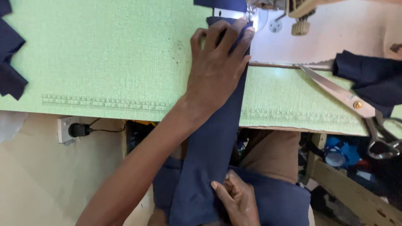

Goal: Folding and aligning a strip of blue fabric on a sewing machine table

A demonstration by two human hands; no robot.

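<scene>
Right hand [239, 204] pinching smooth navy cloth strip [211, 144], left hand [218, 67] flat

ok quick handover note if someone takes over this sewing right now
Left hand: flat on the navy fabric strip, pressing it to the green table just before the sewing machine needle.
Right hand: pinching the strip's edge at the lap.
Scissors lie on the table to the right, by more navy cloth.
Done: strip fed under the needle area.
Left: the long stretch between hands.
</scene>
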